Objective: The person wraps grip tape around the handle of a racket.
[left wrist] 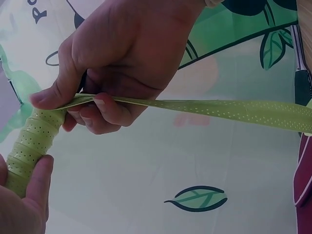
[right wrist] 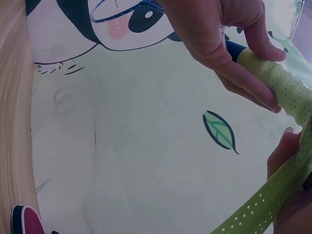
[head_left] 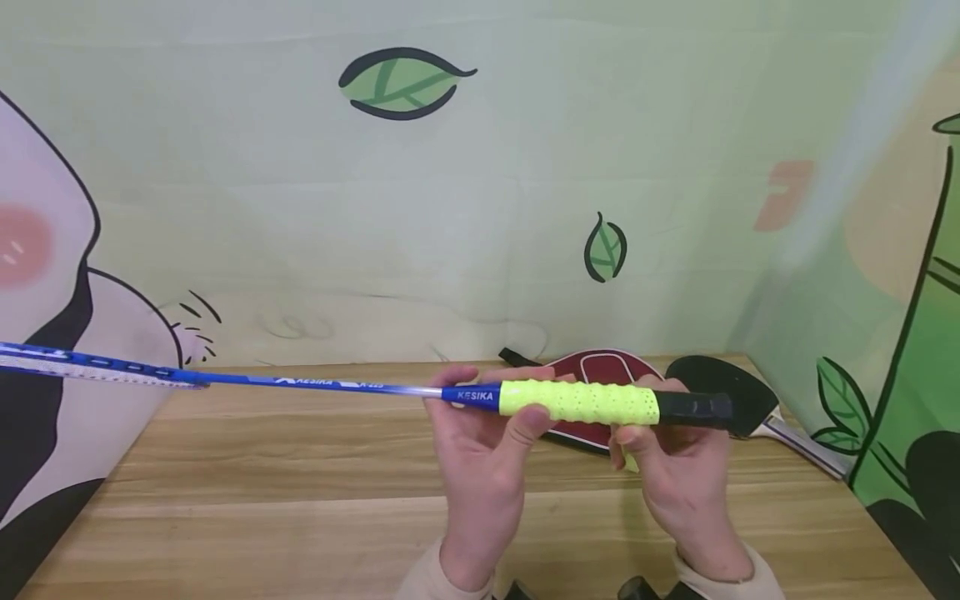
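Note:
A blue badminton racket (head_left: 322, 384) is held level above the table, its head running out of the left side of the head view. Yellow-green perforated grip tape (head_left: 581, 402) is wound in ridges round its handle, and the black butt end shows bare. My left hand (head_left: 480, 467) grips the handle by its blue cone, thumb across the tape and fingers behind. Near the black end, my right hand (head_left: 686, 479) pinches the tape between thumb and fingers. From that pinch a loose strip of tape (left wrist: 234, 111) stretches away, as the left wrist view shows.
On the wooden table (head_left: 300, 508) behind my hands lie a dark red case (head_left: 600, 364) with a black strap and a black table tennis bat (head_left: 723, 383) with a pale handle. A printed cloth (head_left: 450, 208) hangs behind and at both sides.

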